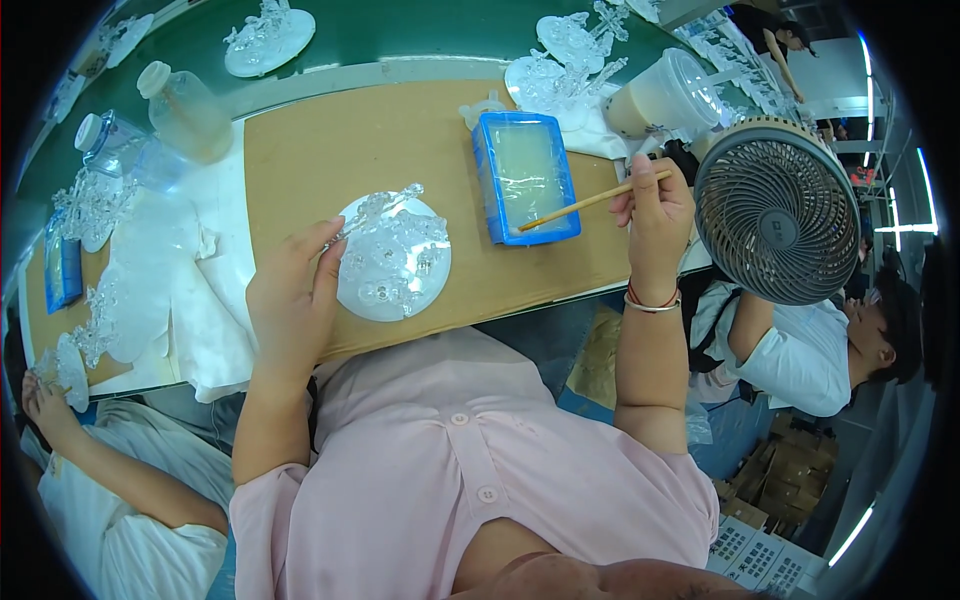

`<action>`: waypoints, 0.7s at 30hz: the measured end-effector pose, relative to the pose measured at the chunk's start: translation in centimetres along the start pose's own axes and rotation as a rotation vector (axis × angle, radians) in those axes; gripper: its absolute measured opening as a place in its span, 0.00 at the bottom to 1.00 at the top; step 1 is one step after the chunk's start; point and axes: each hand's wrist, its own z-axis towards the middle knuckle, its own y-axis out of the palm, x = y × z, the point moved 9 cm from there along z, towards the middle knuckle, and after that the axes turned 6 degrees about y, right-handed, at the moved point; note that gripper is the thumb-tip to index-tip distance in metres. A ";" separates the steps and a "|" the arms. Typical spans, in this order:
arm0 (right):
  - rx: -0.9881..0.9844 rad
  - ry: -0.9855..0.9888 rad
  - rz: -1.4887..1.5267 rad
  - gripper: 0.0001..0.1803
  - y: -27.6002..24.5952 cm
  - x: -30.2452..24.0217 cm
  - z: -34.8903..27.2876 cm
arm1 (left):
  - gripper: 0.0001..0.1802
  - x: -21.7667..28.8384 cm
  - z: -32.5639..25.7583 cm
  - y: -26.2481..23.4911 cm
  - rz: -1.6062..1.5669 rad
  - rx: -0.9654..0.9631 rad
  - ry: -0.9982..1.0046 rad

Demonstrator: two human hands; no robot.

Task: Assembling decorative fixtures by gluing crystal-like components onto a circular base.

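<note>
1. Head view: the left hand [292, 300] is resting at the nine o'clock edge of a round white disc carrying clear crystal-like ornaments [393, 257]; its fingers are curling loosely against the disc's rim, steadying it on the brown board [330, 150].
2. The right hand [655, 215] is pinching a thin wooden stick [590, 203] between thumb and fingertips; the stick is slanting toward eight o'clock, its far tip dipping into the blue rectangular tray [526, 176] of pale liquid.
3. The tray is sitting at two o'clock from the disc, near it but apart.
4. A round grey desk fan [777, 223] is standing just beside the right hand at its three o'clock, crowding that side.
5. At twelve o'clock from the tray, more clear ornaments on white discs [560, 75] and a lidded plastic cup of beige drink [665, 97] are standing.
6. Clear plastic bottles [185, 110] are lying at ten o'clock from the disc, with white cloth [185, 290] spreading below them.
7. Another person's hand [45, 405] is holding an ornament at the lower left; a second person in white [800, 360] is sitting at the right, below the fan.
</note>
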 end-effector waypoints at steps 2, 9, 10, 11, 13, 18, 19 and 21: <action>0.038 0.008 0.047 0.13 -1.0 0.6 0.2 | 0.11 0.1 0.1 0.0 -0.020 -0.001 -0.017; 0.223 -0.031 0.326 0.12 -4.1 0.0 -2.7 | 0.09 -0.8 -0.2 0.1 -0.067 0.025 -0.097; 0.235 -0.070 0.374 0.11 -4.4 0.0 -3.5 | 0.09 -0.9 -0.2 0.2 -0.058 0.025 -0.108; 0.227 -0.061 0.379 0.11 -4.0 -0.1 -4.5 | 0.09 -0.8 -0.1 0.3 -0.065 0.032 -0.104; 0.114 -0.171 0.408 0.11 -2.0 -1.6 -6.3 | 0.08 -0.9 0.1 0.2 -0.058 0.046 -0.109; -0.038 -0.282 0.213 0.10 3.0 -2.3 -9.1 | 0.08 -0.1 0.3 0.4 -0.040 0.070 -0.009; -0.085 -0.309 0.111 0.10 4.1 -2.8 -9.4 | 0.08 -0.2 0.3 0.4 -0.039 0.069 -0.012; -0.113 -0.324 0.038 0.10 5.2 -3.4 -9.6 | 0.08 -0.2 0.1 0.3 -0.032 0.080 0.000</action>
